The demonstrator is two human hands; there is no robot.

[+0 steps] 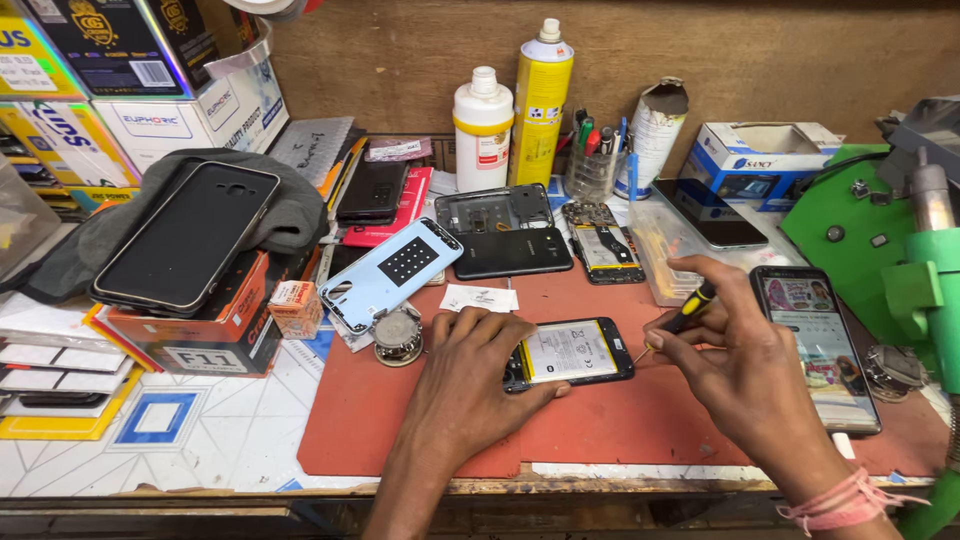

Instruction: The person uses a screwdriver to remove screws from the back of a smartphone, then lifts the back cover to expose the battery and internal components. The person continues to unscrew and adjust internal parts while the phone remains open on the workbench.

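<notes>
Opened phone, back off, lies on the red mat; light, stiff, fragile inside, so my left hand presses its edge flat while my right hand pinches the screwdriver at its corner.

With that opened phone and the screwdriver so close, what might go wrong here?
Three risks, judging from the view:
1. The screwdriver in the right hand points at the open phone beside its exposed battery; a slip might gouge it.
2. Only the left hand steadies the phone on the red mat, so it may skid.
3. The lit phone lies right beside the right hand and might get knocked.
</notes>
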